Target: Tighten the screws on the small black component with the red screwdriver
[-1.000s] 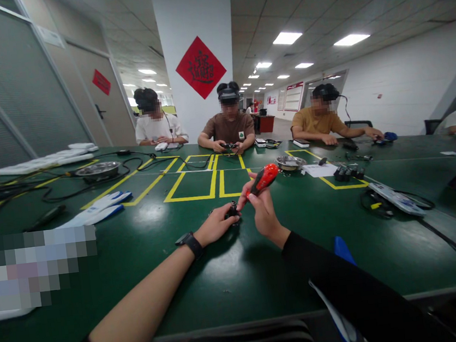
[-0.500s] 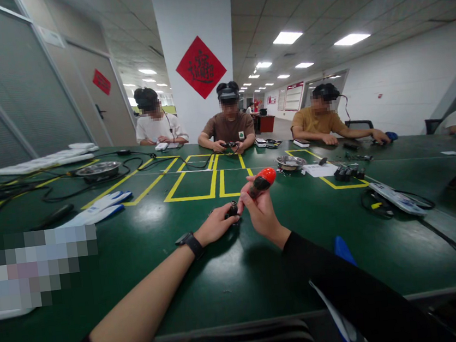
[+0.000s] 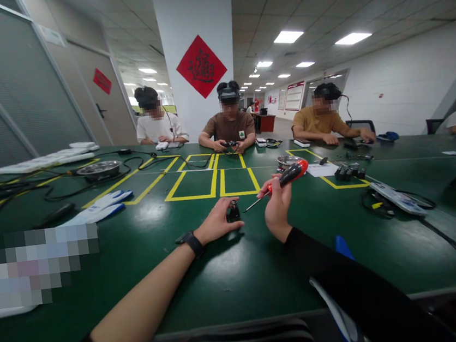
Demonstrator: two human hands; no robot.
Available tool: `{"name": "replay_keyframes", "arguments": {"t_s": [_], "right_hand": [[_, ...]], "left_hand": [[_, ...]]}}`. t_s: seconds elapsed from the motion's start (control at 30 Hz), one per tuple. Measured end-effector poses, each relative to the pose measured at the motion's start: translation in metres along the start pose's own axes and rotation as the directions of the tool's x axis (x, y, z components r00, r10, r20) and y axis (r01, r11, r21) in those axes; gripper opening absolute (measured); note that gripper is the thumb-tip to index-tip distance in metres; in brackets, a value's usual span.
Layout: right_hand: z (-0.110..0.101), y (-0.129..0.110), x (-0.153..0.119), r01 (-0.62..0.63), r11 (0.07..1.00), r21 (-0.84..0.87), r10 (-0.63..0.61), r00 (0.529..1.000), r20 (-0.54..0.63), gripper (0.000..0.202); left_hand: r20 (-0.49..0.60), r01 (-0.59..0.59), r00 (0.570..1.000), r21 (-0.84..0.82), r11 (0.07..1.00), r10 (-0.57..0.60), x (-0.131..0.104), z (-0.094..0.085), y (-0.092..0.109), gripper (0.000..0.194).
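Note:
My right hand (image 3: pixel 278 206) is closed around the red and black handle of a screwdriver (image 3: pixel 293 173). Its thin metal shaft slants down to the left, the tip a short gap from a small dark part (image 3: pixel 233 211) with a metallic top. My left hand (image 3: pixel 218 221), wearing a watch, holds that part between thumb and fingers, low over the green table (image 3: pixel 225 292). The fingers' far side is hidden, and the part's exact kind cannot be made out.
Metal bowls (image 3: pixel 99 169) stand left and right. Several black parts (image 3: pixel 349 172) lie by white paper (image 3: pixel 321 169). Gloves (image 3: pixel 102 206) and black cables (image 3: pixel 66 194) lie to the left. Co-workers sit across the table, one (image 3: pixel 229 127) handling a dark object.
My right hand has moved right, away from the part, and the screwdriver has turned so its shaft shows. My left hand's thumb and fingers have spread wider around the part.

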State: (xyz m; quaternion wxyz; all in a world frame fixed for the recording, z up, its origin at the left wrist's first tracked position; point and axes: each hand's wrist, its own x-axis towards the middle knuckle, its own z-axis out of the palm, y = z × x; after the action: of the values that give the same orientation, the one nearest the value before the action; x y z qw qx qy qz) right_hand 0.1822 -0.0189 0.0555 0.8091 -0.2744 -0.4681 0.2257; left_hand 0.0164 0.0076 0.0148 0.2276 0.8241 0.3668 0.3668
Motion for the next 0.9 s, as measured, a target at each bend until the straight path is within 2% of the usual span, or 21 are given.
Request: {"name": "replay_keyframes", "arguments": {"t_s": [0.07, 0.2, 0.3, 0.37, 0.43, 0.53, 0.63, 0.7, 0.77, 0.8, 0.87, 0.9], "right_hand": [[-0.002, 0.004, 0.004, 0.017, 1.0, -0.014, -0.018, 0.999, -0.049, 0.015], [-0.006, 0.011, 0.008, 0.061, 0.997, -0.045, -0.065, 0.993, -0.098, 0.013], [-0.007, 0.014, 0.008, 0.059, 0.993, -0.099, -0.07, 0.991, -0.117, 0.015], [-0.007, 0.016, 0.008, 0.055, 0.991, -0.122, -0.069, 0.991, -0.114, 0.016], [-0.007, 0.017, 0.007, 0.056, 0.99, -0.13, -0.07, 0.992, -0.101, 0.016], [-0.005, 0.016, 0.004, 0.051, 0.991, -0.123, -0.06, 0.996, -0.068, 0.015], [-0.004, 0.016, 0.001, 0.034, 0.993, -0.115, -0.038, 0.998, -0.04, 0.015], [-0.004, 0.017, -0.001, 0.021, 0.994, -0.109, -0.025, 0.999, -0.033, 0.015], [-0.003, 0.019, -0.003, 0.007, 0.994, -0.105, -0.01, 1.0, -0.026, 0.016], [-0.003, 0.02, -0.004, 0.0, 0.995, -0.103, -0.003, 1.0, -0.022, 0.016], [-0.003, 0.022, -0.005, -0.013, 0.995, -0.103, 0.012, 1.0, -0.01, 0.016], [-0.003, 0.023, -0.005, -0.019, 0.994, -0.105, 0.019, 1.0, -0.005, 0.016]], "left_hand": [[0.0, 0.027, 1.0, -0.003, 1.0, -0.027, 0.0, -0.003, -0.001, 0.072], [0.147, 0.028, 0.989, -0.168, 0.985, -0.003, 0.001, -0.007, -0.006, 0.067], [0.072, 0.046, 0.997, -0.135, 0.99, -0.036, 0.002, -0.007, -0.011, 0.072], [0.044, 0.089, 0.995, -0.078, 0.993, -0.086, 0.002, -0.006, -0.013, 0.059], [0.067, 0.115, 0.992, -0.06, 0.992, -0.11, 0.002, -0.006, -0.013, 0.042], [0.072, 0.116, 0.991, -0.079, 0.99, -0.111, 0.002, -0.006, -0.01, 0.035], [0.0, 0.11, 0.994, -0.109, 0.988, -0.111, 0.003, -0.008, -0.008, 0.036], [-0.097, 0.12, 0.986, -0.163, 0.979, -0.137, 0.006, -0.013, -0.011, 0.036], [-0.215, 0.157, 0.953, -0.257, 0.954, -0.215, 0.011, -0.021, -0.019, 0.039], [-0.271, 0.188, 0.921, -0.316, 0.93, -0.278, 0.014, -0.026, -0.025, 0.041], [-0.344, 0.252, 0.841, -0.435, 0.865, -0.418, 0.02, -0.039, -0.039, 0.038], [-0.374, 0.293, 0.783, -0.482, 0.826, -0.497, 0.021, -0.047, -0.047, 0.033]]}}
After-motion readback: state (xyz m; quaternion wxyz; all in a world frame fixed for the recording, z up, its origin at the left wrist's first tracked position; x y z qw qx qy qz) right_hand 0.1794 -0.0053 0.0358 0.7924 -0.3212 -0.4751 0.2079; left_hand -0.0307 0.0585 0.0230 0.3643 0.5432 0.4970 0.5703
